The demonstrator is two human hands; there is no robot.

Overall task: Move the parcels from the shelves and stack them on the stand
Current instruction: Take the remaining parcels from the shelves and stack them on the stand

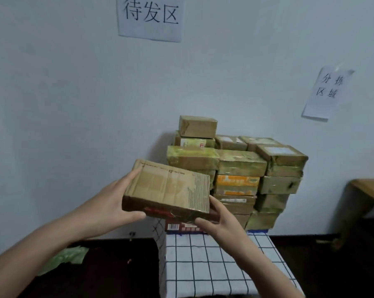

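The left hand (pixel 115 203) and right hand (pixel 221 225) hold a brown parcel (pixel 168 188), fingers (pixel 132 174) wrapped round its ends. It hangs tilted at 9 o'clock from the pile (pixel 239 168) on the stand (pixel 214 265). Best make it flat first, then lower it slowly onto the red box (pixel 181 227) below.

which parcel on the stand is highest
The small plain brown parcel at the back left: it sits alone on top, above all the others.
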